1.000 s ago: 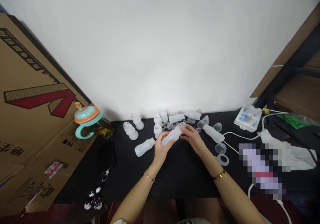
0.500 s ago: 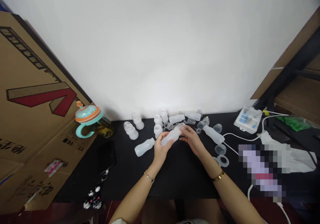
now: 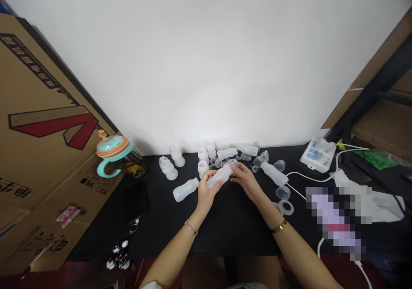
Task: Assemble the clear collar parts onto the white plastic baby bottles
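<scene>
My left hand [image 3: 207,191] wraps around the body of a frosted plastic baby bottle [image 3: 219,177], which lies tilted across the palm. My right hand [image 3: 245,181] is at the bottle's far end, with its fingertips on a transparent neck piece [image 3: 232,165]. Just behind my hands lies a jumble of transparent bottle parts and frosted bottles [image 3: 203,155]. Another frosted bottle [image 3: 186,190] lies to the left of my left hand, and one more [image 3: 274,173] lies to the right of my right hand.
The black tabletop [image 3: 231,233] meets a white wall. On it are a teal-and-orange sippy cup [image 3: 112,148], a black phone [image 3: 136,203], a keychain [image 3: 120,250], and a corded white electric unit [image 3: 317,155]. A cardboard box [image 3: 48,130] leans at left. A pixelated patch [image 3: 337,220] hides the right.
My right hand has shifted slightly left and closer to the bottle's neck. The bottle stays in my left hand, and the items on the table have not moved.
</scene>
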Tool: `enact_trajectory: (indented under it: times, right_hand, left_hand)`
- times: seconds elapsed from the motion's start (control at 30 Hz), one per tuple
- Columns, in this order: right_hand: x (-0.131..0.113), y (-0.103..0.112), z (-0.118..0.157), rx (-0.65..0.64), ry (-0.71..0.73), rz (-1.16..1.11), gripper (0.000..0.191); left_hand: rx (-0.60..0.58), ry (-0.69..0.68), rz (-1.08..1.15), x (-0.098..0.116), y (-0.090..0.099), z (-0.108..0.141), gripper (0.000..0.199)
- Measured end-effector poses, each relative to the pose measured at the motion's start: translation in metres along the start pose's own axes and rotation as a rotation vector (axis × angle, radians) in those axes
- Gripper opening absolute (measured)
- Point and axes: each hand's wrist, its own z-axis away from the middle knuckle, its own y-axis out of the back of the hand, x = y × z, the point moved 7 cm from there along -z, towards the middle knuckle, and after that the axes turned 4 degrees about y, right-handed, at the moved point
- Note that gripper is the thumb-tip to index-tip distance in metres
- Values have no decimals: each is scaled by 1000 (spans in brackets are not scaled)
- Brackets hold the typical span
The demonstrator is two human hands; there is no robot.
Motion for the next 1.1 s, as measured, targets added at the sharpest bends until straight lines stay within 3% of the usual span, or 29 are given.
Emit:
enact_trajectory:
  times: [0.3,0.47,0.73,0.93,1.1]
  right_hand:
    - [2,-1,1,13,14,4,40]
    - [-5,0,2,47,95,105,68]
    - [-11,-8,4,-42,241,301,84]
    - [-26,-2,8,47,355,552,71]
    - [-36,4,9,120,426,662,60]
  left_hand:
    - [4,-18,-30,0,-1,1,37]
    - [6,-4,-17,-1,-1,-1,37]
    - [-8,6,33,0,0,-3,38]
    - [-39,81,115,-6,-1,-5,41]
    - [-122,290,340,-22,-8,-9,47]
